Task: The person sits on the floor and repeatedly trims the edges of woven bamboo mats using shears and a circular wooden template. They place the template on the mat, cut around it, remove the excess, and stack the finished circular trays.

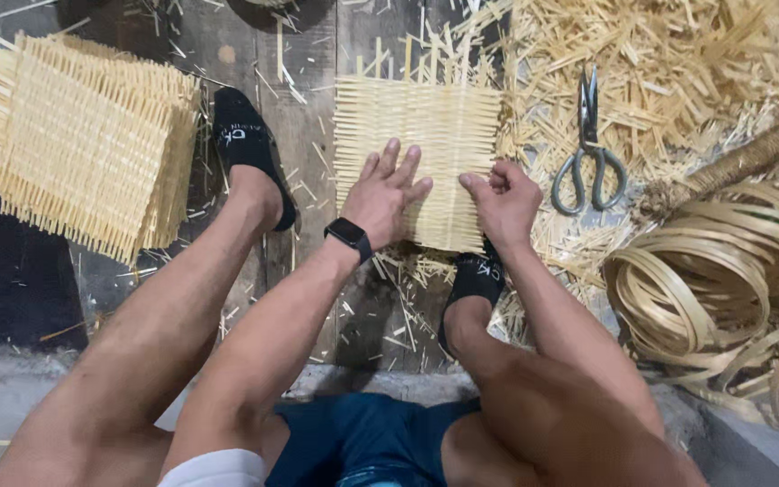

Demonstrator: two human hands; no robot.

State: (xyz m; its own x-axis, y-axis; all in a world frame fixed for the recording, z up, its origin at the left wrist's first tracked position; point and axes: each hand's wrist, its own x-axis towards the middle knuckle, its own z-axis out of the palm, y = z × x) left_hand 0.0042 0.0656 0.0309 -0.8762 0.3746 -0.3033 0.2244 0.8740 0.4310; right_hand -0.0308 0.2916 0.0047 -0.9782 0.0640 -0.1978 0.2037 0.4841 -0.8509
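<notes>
We see the mat (421, 135) flat on the floor just ahead of both hands, slats running away from us. Left hand (385, 194) lies spread, palm down on it, gripping nothing. Right hand (502, 200) curls, pinching its near edge. Scissors (590, 149) lie right, nearer the right hand.

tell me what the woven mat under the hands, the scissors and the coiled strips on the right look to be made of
Woven mat: pale, matte thin splints, likely bamboo or cane, their loose ends sticking out at the edges. Scissors: dull grey metal all over, handles included. Coiled strips: flat, yellowish bands, apparently the same plant material, bent into loops. Left hand lies flat on the mat; right hand pinches its edge.
</notes>
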